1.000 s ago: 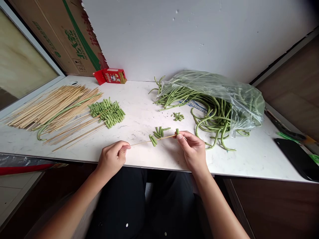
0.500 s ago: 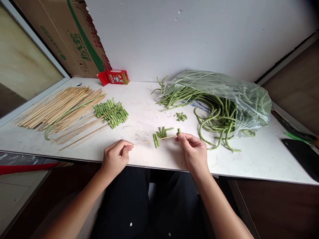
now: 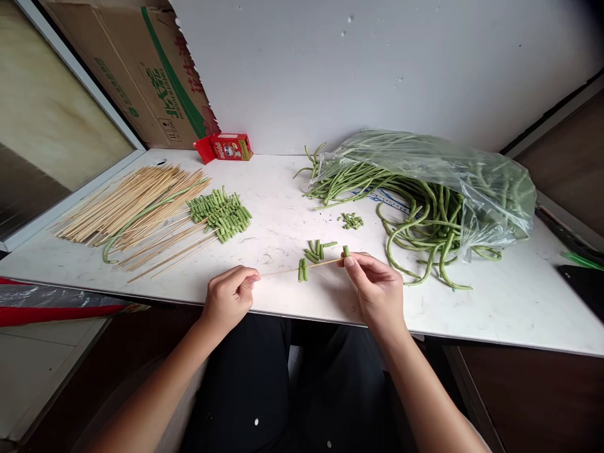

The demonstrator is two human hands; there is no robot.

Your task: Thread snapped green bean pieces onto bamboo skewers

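My left hand [image 3: 232,294] pinches one end of a thin bamboo skewer [image 3: 278,272] above the table's front edge. Two short green bean pieces [image 3: 302,270] sit side by side partway along the skewer. At the other end, my right hand [image 3: 377,283] is closed on another cut bean piece [image 3: 346,251], held upright at the skewer's tip. Whether the tip has gone into it is hidden by my fingers. Just behind the skewer lie several loose bean pieces [image 3: 321,250] on the white table [image 3: 274,182].
Left stand a spread of bamboo skewers [image 3: 127,204], with a long bean across them, and skewered bean pieces [image 3: 224,214]. Behind are a red box [image 3: 231,148] and a cardboard carton [image 3: 123,69]. Right lie long beans in a plastic bag [image 3: 495,189], small trimmings [image 3: 352,220] and a black phone-like object [image 3: 582,289].
The camera view has turned slightly left, so everything appears a little further right. Both hands keep the same hold on the skewer and bean piece.
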